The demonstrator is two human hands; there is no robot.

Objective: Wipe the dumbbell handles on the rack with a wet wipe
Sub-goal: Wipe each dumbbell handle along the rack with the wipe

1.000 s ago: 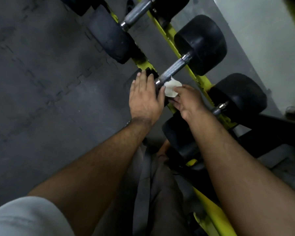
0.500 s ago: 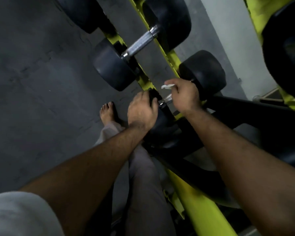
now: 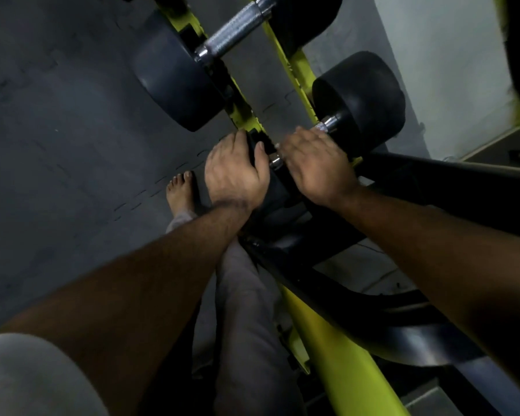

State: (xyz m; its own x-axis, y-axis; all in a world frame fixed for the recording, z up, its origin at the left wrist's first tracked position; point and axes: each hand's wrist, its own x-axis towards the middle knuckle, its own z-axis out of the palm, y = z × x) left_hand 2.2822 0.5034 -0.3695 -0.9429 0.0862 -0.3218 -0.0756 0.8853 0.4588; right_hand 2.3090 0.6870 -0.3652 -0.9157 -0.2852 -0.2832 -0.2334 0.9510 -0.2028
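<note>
The right hand point(image 3: 315, 163) is curled over the near dumbbell's handle point(image 3: 323, 126) on the rack point(image 3: 336, 340) – mid-wipe, I judge, though the wipe itself is hidden. The left hand point(image 3: 234, 172) grips that dumbbell's near head. The far handle point(image 3: 234, 28) seems left to do. No readable writing.

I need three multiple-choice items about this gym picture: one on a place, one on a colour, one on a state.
1. Where does the left hand rest?
A. on the near dumbbell's black end
B. on the floor
C. on the wall

2. What colour are the rack rails?
A. red
B. yellow-green
C. blue

3. How is the right hand?
A. hanging free
B. flat on the floor
C. wrapped over the dumbbell handle

Key: 1 A, its fingers curl over the black end; 2 B, both rails show yellow-green; 3 C, bare metal shows only beyond its fingers.
</note>
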